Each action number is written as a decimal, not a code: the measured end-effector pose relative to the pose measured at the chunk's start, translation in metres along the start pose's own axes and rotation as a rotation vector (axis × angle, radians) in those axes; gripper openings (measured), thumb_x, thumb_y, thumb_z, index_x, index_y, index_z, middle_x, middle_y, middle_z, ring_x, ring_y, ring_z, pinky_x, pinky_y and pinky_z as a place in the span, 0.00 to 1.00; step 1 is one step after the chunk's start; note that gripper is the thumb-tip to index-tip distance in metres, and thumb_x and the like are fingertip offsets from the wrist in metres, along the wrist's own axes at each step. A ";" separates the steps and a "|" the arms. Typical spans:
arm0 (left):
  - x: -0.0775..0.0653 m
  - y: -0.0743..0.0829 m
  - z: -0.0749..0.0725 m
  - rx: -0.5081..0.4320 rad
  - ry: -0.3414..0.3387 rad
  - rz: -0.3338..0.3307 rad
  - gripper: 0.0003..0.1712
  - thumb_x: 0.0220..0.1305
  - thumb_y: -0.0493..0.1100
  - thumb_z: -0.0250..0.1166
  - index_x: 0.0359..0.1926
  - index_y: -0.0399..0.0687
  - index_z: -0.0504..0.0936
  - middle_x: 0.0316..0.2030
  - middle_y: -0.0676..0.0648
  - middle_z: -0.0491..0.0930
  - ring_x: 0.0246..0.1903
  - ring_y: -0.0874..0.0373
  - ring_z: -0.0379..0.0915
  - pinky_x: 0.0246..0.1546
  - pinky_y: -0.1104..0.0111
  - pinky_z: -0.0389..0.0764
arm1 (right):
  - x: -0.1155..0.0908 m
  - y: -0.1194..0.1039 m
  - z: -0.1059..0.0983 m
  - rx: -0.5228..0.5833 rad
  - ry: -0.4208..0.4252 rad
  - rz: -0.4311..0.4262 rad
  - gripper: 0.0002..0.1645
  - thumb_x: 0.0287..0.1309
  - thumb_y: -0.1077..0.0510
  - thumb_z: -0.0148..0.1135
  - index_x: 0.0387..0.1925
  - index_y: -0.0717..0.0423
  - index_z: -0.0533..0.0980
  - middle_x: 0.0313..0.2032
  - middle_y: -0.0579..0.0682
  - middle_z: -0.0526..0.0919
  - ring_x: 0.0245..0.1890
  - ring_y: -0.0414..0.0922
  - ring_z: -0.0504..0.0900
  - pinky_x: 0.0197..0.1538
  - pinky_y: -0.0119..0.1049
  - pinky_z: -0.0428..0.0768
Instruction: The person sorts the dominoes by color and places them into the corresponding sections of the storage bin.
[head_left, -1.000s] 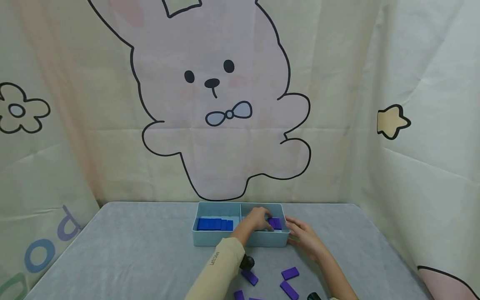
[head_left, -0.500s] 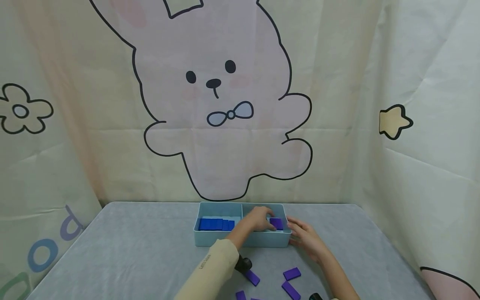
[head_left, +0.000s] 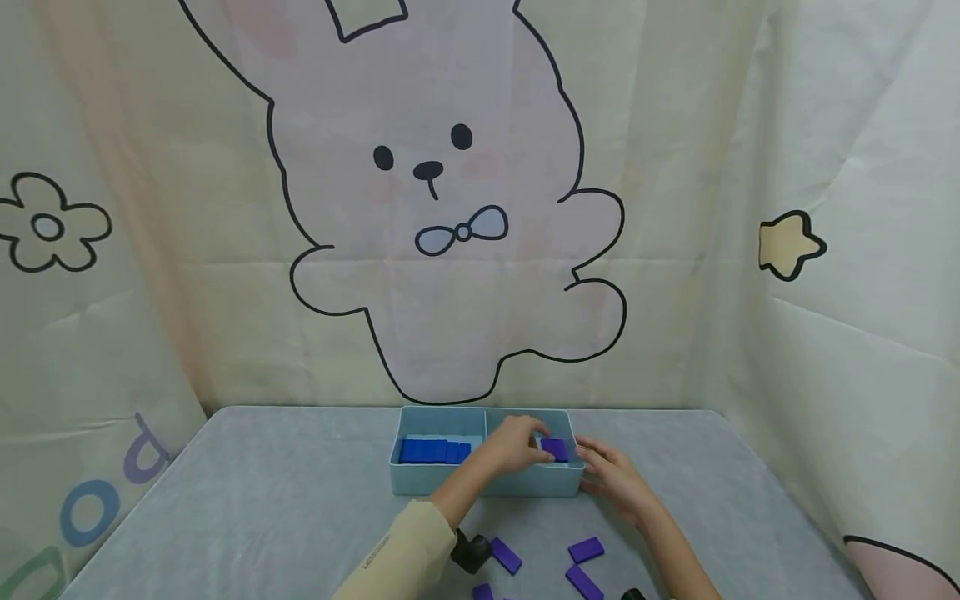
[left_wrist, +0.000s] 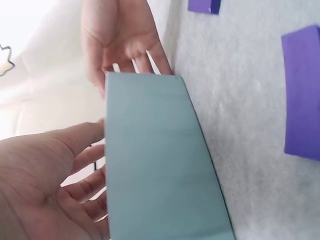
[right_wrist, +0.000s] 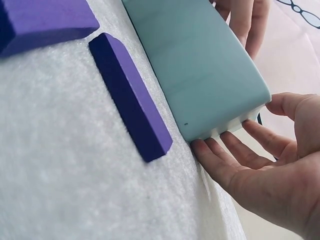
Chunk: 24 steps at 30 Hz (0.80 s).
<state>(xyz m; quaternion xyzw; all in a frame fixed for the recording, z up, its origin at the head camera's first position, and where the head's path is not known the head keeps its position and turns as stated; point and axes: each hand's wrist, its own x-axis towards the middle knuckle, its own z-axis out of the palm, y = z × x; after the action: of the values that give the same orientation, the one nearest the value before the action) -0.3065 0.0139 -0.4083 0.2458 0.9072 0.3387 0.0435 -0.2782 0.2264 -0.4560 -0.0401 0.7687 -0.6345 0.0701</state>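
Observation:
A pale blue-green box (head_left: 483, 480) with two compartments stands at the back of the table. My left hand (head_left: 516, 446) reaches over its front wall into the right compartment, thumb and fingers bent beside purple blocks (head_left: 555, 451). The fingertips are partly hidden behind the wall, so I cannot tell whether they pinch a block. In the left wrist view, the front wall (left_wrist: 155, 155) hides the inside. My right hand (head_left: 611, 477) touches the box's right end. Its extended fingers (right_wrist: 250, 155) lie against the end wall in the right wrist view, with the thumb at the upper corner.
Blue blocks (head_left: 427, 452) lie side by side in the left compartment. On the grey cloth (head_left: 300, 500) before the box are several loose purple blocks, among them one to the right (head_left: 586, 549) and one beside the left wrist's black camera (head_left: 471, 553).
My left forearm and sleeve have swung left, while that hand stays inside the right compartment. The purple blocks there show a little more to its right. My right hand keeps its place at the box's end.

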 end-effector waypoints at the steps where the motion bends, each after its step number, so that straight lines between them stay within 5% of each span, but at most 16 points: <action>1: -0.003 0.001 0.000 -0.001 0.014 0.002 0.20 0.68 0.42 0.74 0.58 0.40 0.86 0.40 0.44 0.87 0.31 0.60 0.77 0.31 0.70 0.82 | 0.000 0.000 0.000 0.002 0.000 0.001 0.34 0.81 0.54 0.51 0.76 0.73 0.61 0.74 0.76 0.64 0.70 0.71 0.70 0.64 0.61 0.80; 5: -0.014 0.003 -0.002 0.012 0.075 0.011 0.18 0.68 0.43 0.74 0.56 0.42 0.88 0.34 0.48 0.84 0.28 0.62 0.74 0.26 0.71 0.76 | 0.000 0.000 0.000 0.008 0.001 0.006 0.34 0.81 0.54 0.51 0.76 0.73 0.61 0.74 0.76 0.64 0.70 0.71 0.71 0.65 0.62 0.80; 15: -0.039 -0.001 -0.004 0.012 0.159 0.033 0.15 0.68 0.45 0.74 0.54 0.47 0.89 0.40 0.46 0.85 0.34 0.60 0.76 0.29 0.71 0.77 | 0.000 0.000 0.001 0.002 0.009 0.011 0.34 0.81 0.54 0.51 0.76 0.72 0.61 0.74 0.76 0.64 0.71 0.72 0.69 0.65 0.61 0.80; 24: -0.059 -0.002 -0.008 -0.023 0.170 0.094 0.13 0.68 0.42 0.73 0.52 0.45 0.89 0.39 0.46 0.84 0.34 0.62 0.76 0.35 0.71 0.80 | 0.002 0.001 0.001 -0.004 0.014 0.017 0.34 0.81 0.53 0.52 0.76 0.72 0.62 0.74 0.75 0.65 0.71 0.72 0.70 0.65 0.62 0.80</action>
<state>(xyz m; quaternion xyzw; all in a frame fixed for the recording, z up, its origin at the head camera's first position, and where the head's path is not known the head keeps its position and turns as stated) -0.2574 -0.0202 -0.4084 0.2579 0.8912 0.3703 -0.0469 -0.2798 0.2252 -0.4570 -0.0295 0.7707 -0.6327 0.0700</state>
